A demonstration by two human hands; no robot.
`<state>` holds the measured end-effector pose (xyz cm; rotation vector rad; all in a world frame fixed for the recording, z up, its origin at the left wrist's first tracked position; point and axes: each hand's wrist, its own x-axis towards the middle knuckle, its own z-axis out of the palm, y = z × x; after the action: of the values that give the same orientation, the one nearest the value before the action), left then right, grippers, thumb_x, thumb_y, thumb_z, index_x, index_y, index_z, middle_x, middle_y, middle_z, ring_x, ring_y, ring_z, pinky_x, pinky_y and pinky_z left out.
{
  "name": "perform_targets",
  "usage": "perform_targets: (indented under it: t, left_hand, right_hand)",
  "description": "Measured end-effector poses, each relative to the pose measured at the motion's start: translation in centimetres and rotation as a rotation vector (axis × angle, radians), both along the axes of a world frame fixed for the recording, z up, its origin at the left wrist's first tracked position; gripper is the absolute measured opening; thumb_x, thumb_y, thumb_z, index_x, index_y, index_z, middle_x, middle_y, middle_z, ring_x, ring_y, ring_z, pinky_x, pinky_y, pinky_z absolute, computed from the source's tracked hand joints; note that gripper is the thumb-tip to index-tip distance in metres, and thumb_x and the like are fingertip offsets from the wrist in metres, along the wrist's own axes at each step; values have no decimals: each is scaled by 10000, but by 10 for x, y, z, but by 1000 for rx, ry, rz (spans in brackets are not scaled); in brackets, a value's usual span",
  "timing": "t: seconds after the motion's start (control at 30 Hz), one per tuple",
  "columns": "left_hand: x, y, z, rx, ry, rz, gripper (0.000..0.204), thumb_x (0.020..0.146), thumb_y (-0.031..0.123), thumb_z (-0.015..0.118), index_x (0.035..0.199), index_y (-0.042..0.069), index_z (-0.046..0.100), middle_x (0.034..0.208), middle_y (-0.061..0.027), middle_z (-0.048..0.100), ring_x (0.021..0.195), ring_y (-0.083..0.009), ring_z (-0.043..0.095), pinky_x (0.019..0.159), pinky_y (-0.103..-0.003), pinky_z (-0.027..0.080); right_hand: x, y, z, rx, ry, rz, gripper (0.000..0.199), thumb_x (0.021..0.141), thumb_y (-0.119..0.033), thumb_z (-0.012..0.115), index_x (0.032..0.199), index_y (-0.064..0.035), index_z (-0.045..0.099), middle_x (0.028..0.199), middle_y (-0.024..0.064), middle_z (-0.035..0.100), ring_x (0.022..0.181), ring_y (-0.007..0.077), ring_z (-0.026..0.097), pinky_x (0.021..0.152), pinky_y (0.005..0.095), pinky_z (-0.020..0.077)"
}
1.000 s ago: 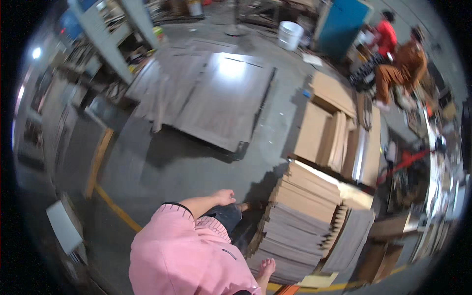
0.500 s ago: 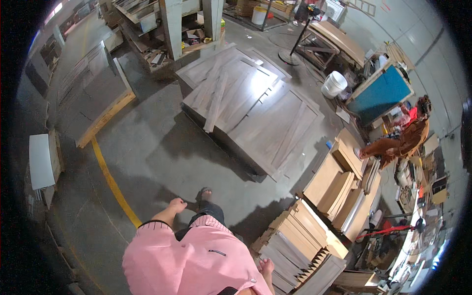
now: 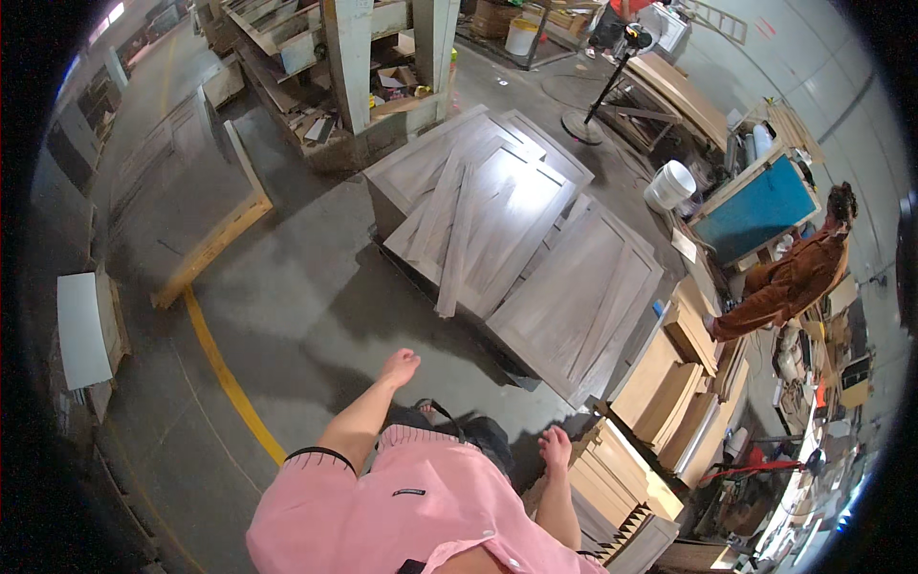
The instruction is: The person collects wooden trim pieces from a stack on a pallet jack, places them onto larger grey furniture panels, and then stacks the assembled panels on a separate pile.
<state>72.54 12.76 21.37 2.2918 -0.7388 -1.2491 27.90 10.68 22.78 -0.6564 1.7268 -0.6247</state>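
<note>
My left hand (image 3: 402, 366) is held out over the concrete floor, its fingers curled in and nothing visible in them. Ahead of it lies a low stack of grey-brown wooden door panels (image 3: 574, 287). A loose plank (image 3: 457, 239) rests across the top of the panels. My right hand (image 3: 555, 450) is raised on the other side of my body, fingers slightly bent and apart, with nothing in it. Close beside that hand are stacked tan boards (image 3: 612, 464). Neither hand touches the panels.
At left stands another panel stack (image 3: 182, 201) on a pallet, near a yellow floor line (image 3: 225, 368). A wooden shelf rack (image 3: 349, 72) is at the back. On the right are a white bucket (image 3: 670, 185), a blue board (image 3: 755, 210) and a person in brown (image 3: 789, 282).
Both my hands have risen and moved forward. The panel stack sits nearer and farther right in view. The person in brown has changed posture, and another person shows at the top.
</note>
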Motion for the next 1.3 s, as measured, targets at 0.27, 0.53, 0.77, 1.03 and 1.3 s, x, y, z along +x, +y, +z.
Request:
perform_targets:
  t: [0.27,0.53,0.77,1.03,1.3]
  left_hand:
    - [7,-124,2,-250,-186,38,625,775,279,722,1313,54,496,1261,-206,546,1191,-346,523,1001,-430,427]
    - [2,-217,37,177,-282,9,989,695,335,794,1481,115,235,1396,-189,412,1273,-385,425,1040,-470,387]
    - [33,-239,-18,150,-135,-92,688,759,350,741,1321,55,474,1306,-198,537,1204,-333,534,978,-436,457]
    - [-2,-295,18,217,-330,-16,857,705,425,787,1368,87,361,1325,-192,471,1227,-372,487,991,-476,439]
    - [36,-311,11,-23,-241,141,750,675,210,745,1310,37,388,1264,-216,461,1202,-380,469,1007,-452,408]
  right_hand:
    - [98,-122,44,-230,19,315,326,919,-218,571,1209,-68,589,998,39,663,825,130,643,630,245,460]
    - [146,-208,16,-212,-116,273,302,924,-213,571,1178,-51,605,995,47,685,843,133,647,683,260,479]
    - [194,-284,18,-189,-210,371,313,928,-218,588,1188,-45,609,992,38,684,844,121,637,685,248,471]
    - [232,-316,-3,-149,-257,371,311,918,-178,592,1179,-9,604,969,54,680,839,124,635,741,265,500]
    - [278,-321,-17,-104,-129,463,316,900,-170,596,1167,-2,609,944,56,677,830,130,638,773,265,509]
